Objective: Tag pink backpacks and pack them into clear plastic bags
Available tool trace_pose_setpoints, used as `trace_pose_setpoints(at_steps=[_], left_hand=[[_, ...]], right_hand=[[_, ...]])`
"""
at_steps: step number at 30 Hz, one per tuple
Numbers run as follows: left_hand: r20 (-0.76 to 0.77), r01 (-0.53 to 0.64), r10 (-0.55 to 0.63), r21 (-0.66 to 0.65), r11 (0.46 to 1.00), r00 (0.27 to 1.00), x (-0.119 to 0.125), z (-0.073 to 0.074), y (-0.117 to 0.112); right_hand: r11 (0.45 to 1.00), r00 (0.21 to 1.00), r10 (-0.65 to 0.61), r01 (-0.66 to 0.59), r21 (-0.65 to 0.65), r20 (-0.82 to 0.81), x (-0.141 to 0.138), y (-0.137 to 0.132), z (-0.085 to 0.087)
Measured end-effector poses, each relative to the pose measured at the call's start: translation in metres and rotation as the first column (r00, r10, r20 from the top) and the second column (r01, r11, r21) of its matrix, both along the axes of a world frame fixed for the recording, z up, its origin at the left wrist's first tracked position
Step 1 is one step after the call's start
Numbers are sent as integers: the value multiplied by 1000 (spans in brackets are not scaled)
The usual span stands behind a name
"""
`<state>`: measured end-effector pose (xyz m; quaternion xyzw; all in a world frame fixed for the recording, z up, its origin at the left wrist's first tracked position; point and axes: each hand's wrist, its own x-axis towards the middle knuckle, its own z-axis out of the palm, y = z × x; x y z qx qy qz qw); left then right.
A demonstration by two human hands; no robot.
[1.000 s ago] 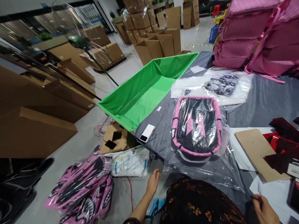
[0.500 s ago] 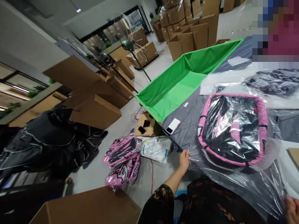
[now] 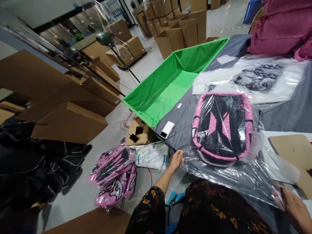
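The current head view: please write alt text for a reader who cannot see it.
A person's left hand and right hand hold the near edge of a clear plastic bag with a pink-and-black backpack inside, lying on a gray table. Beside it is a green bin; cardboard boxes stand farther back.

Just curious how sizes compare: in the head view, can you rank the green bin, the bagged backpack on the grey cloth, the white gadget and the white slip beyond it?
1. Green bin and bagged backpack: too alike in apparent area to rank.
2. White gadget.
3. White slip.
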<state>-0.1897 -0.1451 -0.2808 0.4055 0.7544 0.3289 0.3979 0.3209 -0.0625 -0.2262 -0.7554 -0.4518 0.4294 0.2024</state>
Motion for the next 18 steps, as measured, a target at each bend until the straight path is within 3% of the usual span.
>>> trace_pose_setpoints(at_steps=[3,4,6,9,11,13,15,18], left_hand=[[-134,73,-64,59,996,989,-7,4,-16],[-182,111,-94,82,990,979,-8,6,-22],[-257,206,-170,121,971,951,-9,11,-32],[-289,376,-324,148,915,901,-10,18,-38],[-270,472,-421,161,867,866,-12,24,-36],[-237,515,-471,181,838,850,-15,30,-31],[-198,484,-449,200,852,871,-18,35,-25],[-125,337,-317,206,919,940,-18,42,-15]], right_hand=[[980,974,-151,126,-152,-170,7,-18,-5],[989,983,-112,97,-108,-142,6,-24,-6],[994,999,29,-32,108,28,3,-31,-7],[883,942,117,-243,401,314,1,-35,-3],[806,905,198,-369,463,377,4,-33,5],[768,890,291,-437,468,352,10,-29,15],[805,913,300,-398,439,277,13,-25,27],[911,972,199,-232,341,129,6,-18,42]])
